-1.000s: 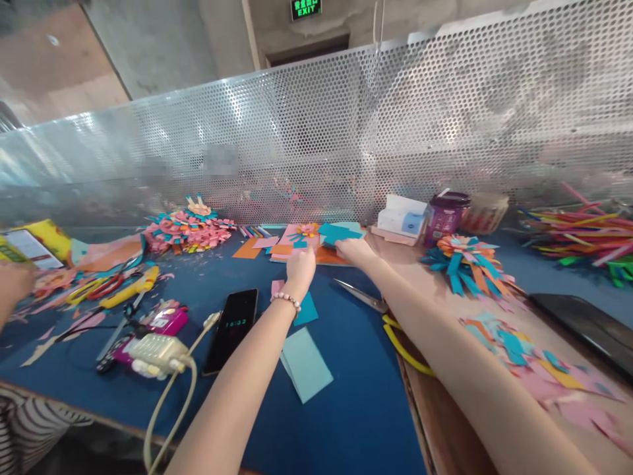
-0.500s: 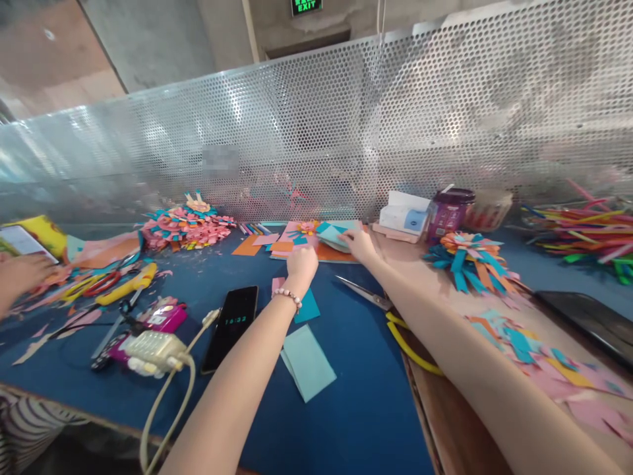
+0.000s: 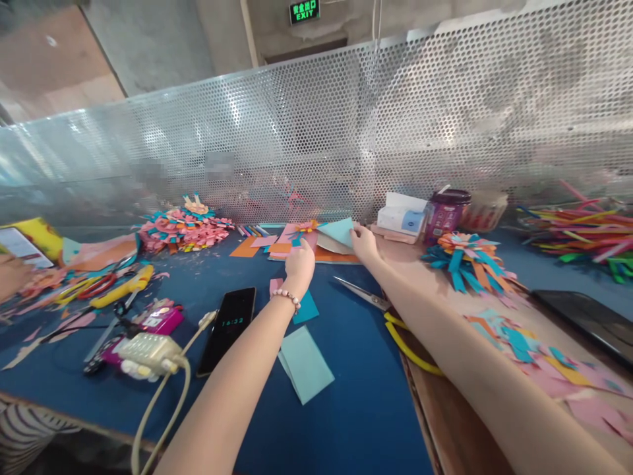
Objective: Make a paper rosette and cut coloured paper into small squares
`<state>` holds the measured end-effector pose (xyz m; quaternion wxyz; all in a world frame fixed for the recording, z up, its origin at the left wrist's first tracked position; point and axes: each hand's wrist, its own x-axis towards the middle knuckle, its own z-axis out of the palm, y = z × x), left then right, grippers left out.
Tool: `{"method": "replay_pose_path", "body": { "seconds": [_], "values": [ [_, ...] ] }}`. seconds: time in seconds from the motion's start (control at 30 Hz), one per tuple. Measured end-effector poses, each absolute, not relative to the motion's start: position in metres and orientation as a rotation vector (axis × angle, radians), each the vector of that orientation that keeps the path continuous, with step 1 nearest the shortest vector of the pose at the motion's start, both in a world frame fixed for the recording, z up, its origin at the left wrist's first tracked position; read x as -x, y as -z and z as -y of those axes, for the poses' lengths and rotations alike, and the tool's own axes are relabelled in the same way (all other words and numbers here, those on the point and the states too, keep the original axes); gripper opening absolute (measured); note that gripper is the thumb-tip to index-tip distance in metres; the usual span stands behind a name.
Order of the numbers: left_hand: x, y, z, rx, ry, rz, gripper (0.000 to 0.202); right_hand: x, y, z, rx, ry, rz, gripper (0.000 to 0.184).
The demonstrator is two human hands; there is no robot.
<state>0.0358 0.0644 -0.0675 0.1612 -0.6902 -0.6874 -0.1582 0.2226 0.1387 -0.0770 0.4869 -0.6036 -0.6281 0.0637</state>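
Observation:
My right hand [image 3: 366, 245] pinches a light teal paper sheet [image 3: 340, 232] by its right edge. The sheet is raised and tilted above a stack of coloured paper, and an orange sheet [image 3: 333, 256] shows beneath. Beside it, at the left part of the stack, my left hand [image 3: 299, 265] has its fingers curled, the index finger a little raised near pink paper [image 3: 289, 235]. Its fingertips are partly hidden, so what they hold is unclear. A small orange and blue paper flower [image 3: 307, 226] lies just beyond. Folded light teal papers [image 3: 306, 364] lie between my forearms.
Yellow-handled scissors [image 3: 363, 293] lie partly under my right forearm. A phone [image 3: 228, 330] and a power strip [image 3: 151, 349] with cables are at left. Paper flowers [image 3: 185, 227], a purple cup [image 3: 446, 214] and a tissue pack [image 3: 403, 214] stand by the perforated metal screen [image 3: 297, 145]. Another person's hand [image 3: 12, 276] is far left.
The light teal sheet has been lifted and opened out, its corner higher now. My right hand has shifted slightly right with it. My left hand has barely moved.

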Motion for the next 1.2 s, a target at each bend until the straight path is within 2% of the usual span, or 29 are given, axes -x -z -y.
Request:
{"method": "replay_pose_path", "body": {
  "seconds": [0.27, 0.37, 0.47, 0.57, 0.67, 1.0, 1.2],
  "values": [
    [-0.034, 0.064, -0.061, 1.987, 0.399, 1.905, 0.067, -0.223, 0.079, -0.140, 1.367, -0.044, 1.650, 0.040],
    [-0.033, 0.063, -0.062, 2.141, 0.319, 1.812, 0.054, -0.222, 0.076, -0.134, 1.316, 0.046, 1.828, 0.026],
    [-0.032, 0.064, -0.064, 2.198, 0.299, 1.795, 0.037, -0.223, 0.072, -0.125, 1.301, 0.145, 1.944, 0.021],
    [-0.031, 0.065, -0.066, 2.207, 0.313, 1.781, 0.033, -0.227, 0.066, -0.115, 1.363, 0.378, 2.089, 0.018],
    [-0.030, 0.065, -0.066, 2.206, 0.332, 1.772, 0.032, -0.230, 0.057, -0.108, 1.548, 0.607, 2.093, 0.023],
    [-0.032, 0.064, -0.064, 2.181, 0.349, 1.795, 0.038, -0.242, 0.045, -0.121, 1.770, 0.177, 1.787, 0.050],
    [-0.031, 0.064, -0.064, 2.212, 0.343, 1.758, 0.039, -0.242, 0.049, -0.130, 1.574, 0.078, 2.074, 0.039]
  ]
}}
